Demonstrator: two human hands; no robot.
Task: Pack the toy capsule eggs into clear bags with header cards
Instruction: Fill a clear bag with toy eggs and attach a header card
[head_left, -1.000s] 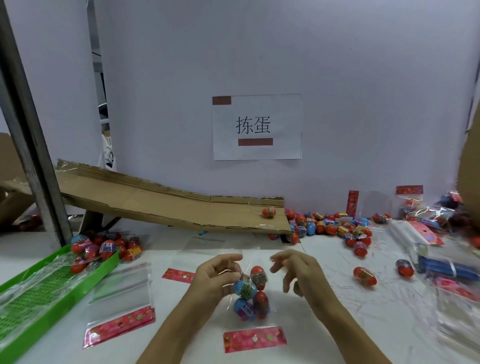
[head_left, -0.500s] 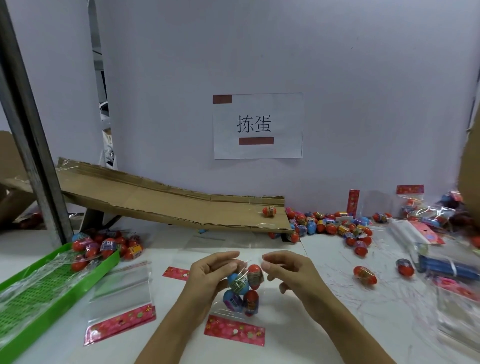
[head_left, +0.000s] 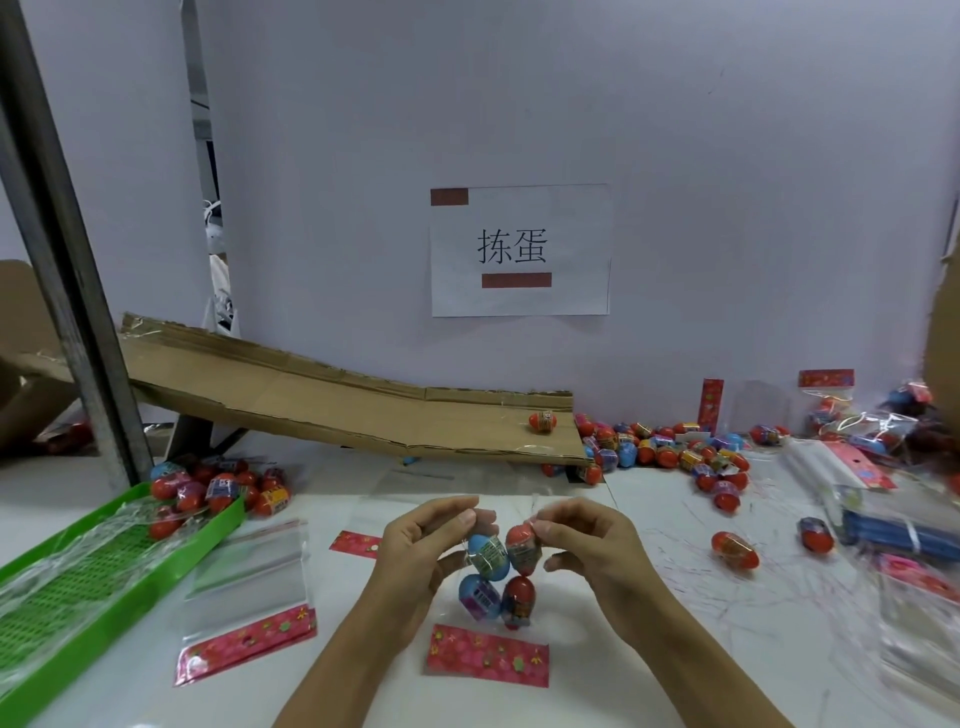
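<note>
Head view, lower centre: both my forearms reach up from the bottom edge. My left hand (head_left: 423, 551) and right hand (head_left: 587, 545) each pinch the open top of the bag (head_left: 496, 577) between thumb and fingertips. It hangs upright, long axis vertical, four eggs (head_left: 488, 558) inside, header card (head_left: 487, 656) lowest, at the table (head_left: 675, 649).

Both hands, left hand (head_left: 415, 551) and right hand (head_left: 587, 551), pinch a clear bag (head_left: 493, 577) of four capsule eggs above its pink header card (head_left: 487, 656) on the white surface (head_left: 675, 649).
</note>
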